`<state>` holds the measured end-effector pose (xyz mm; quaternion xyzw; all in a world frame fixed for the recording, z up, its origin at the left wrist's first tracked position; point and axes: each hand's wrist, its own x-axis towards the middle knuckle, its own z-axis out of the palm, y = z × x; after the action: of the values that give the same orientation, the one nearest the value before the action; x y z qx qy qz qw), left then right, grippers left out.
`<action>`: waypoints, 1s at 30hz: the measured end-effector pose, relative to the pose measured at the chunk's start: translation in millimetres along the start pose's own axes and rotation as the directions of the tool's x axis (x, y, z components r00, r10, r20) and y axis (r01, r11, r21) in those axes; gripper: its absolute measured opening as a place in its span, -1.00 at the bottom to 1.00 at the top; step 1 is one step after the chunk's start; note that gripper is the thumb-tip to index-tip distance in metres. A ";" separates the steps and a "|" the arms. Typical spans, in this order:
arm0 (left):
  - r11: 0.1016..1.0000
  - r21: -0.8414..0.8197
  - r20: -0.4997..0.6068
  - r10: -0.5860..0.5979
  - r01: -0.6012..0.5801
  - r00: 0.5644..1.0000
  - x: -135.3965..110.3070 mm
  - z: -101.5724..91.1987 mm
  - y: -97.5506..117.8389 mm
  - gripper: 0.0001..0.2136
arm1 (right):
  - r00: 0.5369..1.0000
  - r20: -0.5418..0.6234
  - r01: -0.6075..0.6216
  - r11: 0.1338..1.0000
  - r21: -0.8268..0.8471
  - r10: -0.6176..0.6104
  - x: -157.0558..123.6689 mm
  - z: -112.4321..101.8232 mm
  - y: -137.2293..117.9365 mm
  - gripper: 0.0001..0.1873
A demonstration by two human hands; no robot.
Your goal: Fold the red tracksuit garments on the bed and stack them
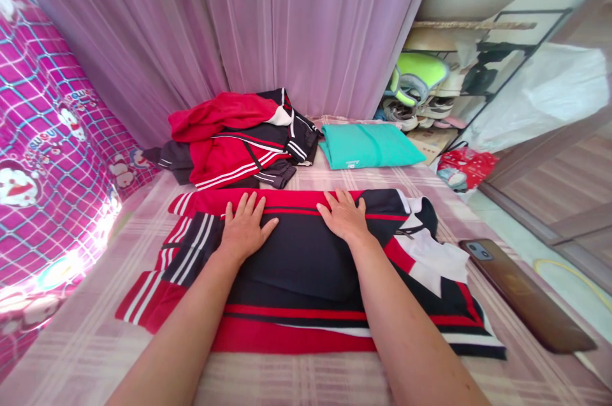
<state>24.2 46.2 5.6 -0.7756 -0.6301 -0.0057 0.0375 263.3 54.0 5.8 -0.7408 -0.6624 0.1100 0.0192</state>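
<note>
The left hand [245,227] lies open, palm down, on the top [301,256], its fingers spread and reaching onto the red band along the far side. The right hand [343,216] is also open and flat on the top, fingers fanned over the same band, well apart from the left hand. Neither hand grips anything. The top is spread beneath both hands, dark navy between them and red nearer the person, with striped cuffs [194,246] to the left of the left hand and a white collar [425,256] to the right of the right hand. Under it runs a checked cloth [62,342]. Beyond the left hand sits a crumpled pile of red and dark clothes [239,145]; beyond the right hand lies a folded teal bundle [373,146]. A phone [526,297] rests to the right of the right hand, past the collar. Farther beyond both hands hangs a lilac curtain [301,23], with shoes [406,114] on a rack beyond the right hand, to its right
</note>
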 end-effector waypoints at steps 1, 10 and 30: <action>1.000 -0.011 0.001 -0.001 0.001 1.000 -0.2 0.3 -0.2 -0.37 | 1.000 -0.003 0.000 1.000 -0.004 0.000 -0.3 0.1 -0.3 -0.34; 0.997 -0.081 0.005 -0.016 0.016 1.000 -0.1 3.0 -1.6 -0.38 | 1.000 -0.018 -0.001 0.999 -0.044 0.000 0.7 4.1 0.1 -0.34; 0.982 -0.189 -0.287 -0.064 0.009 0.956 -38.6 -40.8 -61.9 -0.59 | 0.993 -0.120 -0.002 0.995 -0.095 -0.009 -4.7 7.5 -4.3 -0.39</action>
<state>-42.7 18.4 47.3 -0.7544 -0.6288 -0.1794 0.0572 257.2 49.0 -0.2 -0.7449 -0.6659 0.0331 0.0240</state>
